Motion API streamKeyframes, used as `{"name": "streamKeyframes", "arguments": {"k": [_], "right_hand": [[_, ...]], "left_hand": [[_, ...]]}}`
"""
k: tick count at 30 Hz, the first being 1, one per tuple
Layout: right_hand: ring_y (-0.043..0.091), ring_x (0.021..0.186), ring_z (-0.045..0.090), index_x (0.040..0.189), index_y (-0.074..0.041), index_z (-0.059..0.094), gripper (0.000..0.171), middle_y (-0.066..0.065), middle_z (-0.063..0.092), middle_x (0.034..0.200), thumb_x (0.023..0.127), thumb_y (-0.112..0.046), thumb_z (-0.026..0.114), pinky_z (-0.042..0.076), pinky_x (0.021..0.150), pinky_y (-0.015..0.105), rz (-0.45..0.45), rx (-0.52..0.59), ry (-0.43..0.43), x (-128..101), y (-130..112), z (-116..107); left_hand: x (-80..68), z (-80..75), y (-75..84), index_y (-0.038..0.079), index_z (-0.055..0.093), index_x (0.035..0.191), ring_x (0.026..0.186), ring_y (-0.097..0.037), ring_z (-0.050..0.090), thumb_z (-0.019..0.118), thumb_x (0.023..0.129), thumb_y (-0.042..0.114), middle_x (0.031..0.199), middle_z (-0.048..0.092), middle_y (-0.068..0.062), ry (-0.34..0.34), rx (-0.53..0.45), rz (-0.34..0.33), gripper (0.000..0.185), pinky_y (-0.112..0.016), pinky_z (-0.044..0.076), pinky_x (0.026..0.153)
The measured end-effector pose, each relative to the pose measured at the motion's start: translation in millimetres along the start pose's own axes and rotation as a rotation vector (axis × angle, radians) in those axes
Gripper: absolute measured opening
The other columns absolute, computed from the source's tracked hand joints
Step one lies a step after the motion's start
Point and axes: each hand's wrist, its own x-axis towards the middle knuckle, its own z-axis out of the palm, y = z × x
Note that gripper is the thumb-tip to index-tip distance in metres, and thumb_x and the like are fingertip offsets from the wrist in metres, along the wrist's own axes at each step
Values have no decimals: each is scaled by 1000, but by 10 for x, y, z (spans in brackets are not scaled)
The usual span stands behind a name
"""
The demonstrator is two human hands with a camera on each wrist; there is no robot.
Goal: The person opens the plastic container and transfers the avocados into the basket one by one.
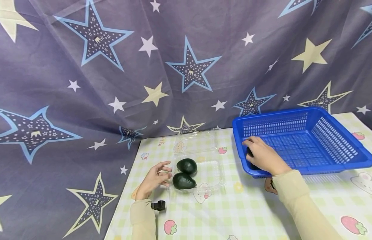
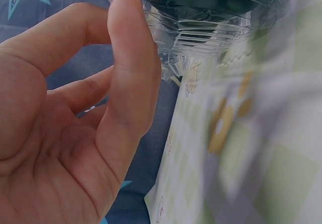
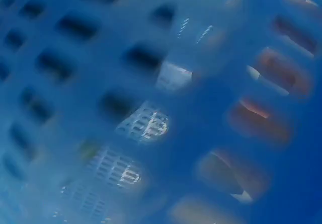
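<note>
Two dark green avocados, one (image 1: 187,166) behind the other (image 1: 184,181), lie in the left half of a clear plastic clamshell box (image 1: 212,170), its lid (image 1: 201,140) folded back toward the curtain. At the box's left side is my left hand (image 1: 154,180), fingers loosely bent and holding nothing; in the left wrist view its fingertips (image 2: 128,5) come right at the box's edge. My right hand (image 1: 264,156) reaches into the near left corner of a blue plastic basket (image 1: 297,146). Its fingers curl round a dark avocado (image 1: 250,154), mostly hidden by the hand.
A table with a green checked cloth (image 1: 252,206) carries everything. Behind it hangs a grey curtain (image 1: 128,83) with stars. The basket's raised slotted walls surround my right hand; the right wrist view shows only blurred blue slots (image 3: 75,27). A black wrist mount (image 1: 158,205) sits by my left sleeve.
</note>
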Motion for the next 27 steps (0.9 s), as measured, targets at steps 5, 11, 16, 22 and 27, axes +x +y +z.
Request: {"name": "streamKeyframes", "arguments": {"k": [5, 11, 16, 22, 27], "right_hand": [[43, 116, 53, 123, 10, 60, 38, 26, 57, 124, 87, 1, 65, 51, 95, 58, -34, -16, 50, 51, -131, -26], [39, 115, 53, 124, 8, 60, 36, 24, 57, 124, 90, -3, 65, 55, 89, 52, -67, -8, 88, 118, -279, -33], [38, 116, 51, 122, 8, 61, 37, 24, 55, 127, 88, -4, 68, 55, 89, 48, -111, -13, 125, 206, -409, 35], [38, 116, 52, 120, 7, 61, 40, 23, 56, 127, 83, -4, 71, 53, 95, 49, -178, -1, 176, 295, -552, 159], [35, 115, 55, 119, 5, 62, 39, 20, 58, 123, 83, -4, 73, 55, 93, 46, -199, 5, 173, 330, -670, 261]], "left_hand": [[-3, -8, 4, 0, 40, 148, 91, -31, 64, 66, 92, 3, 125, 51, -31, -4, 2, 5, 62, -36, 64, 63], [-11, -7, 10, -1, 40, 148, 92, -31, 64, 65, 91, 2, 125, 52, -31, 4, 0, 4, 62, -35, 64, 62], [-21, -2, 13, -1, 39, 148, 91, -30, 64, 65, 92, 2, 125, 51, -32, -2, -10, 1, 62, -34, 64, 63], [-11, -8, 2, 0, 40, 148, 92, -31, 64, 66, 92, 3, 125, 51, -31, -3, -1, 6, 62, -35, 64, 63], [-10, -14, 0, 0, 40, 148, 93, -33, 64, 66, 92, 3, 125, 51, -32, -8, 4, 12, 62, -38, 64, 64]]}}
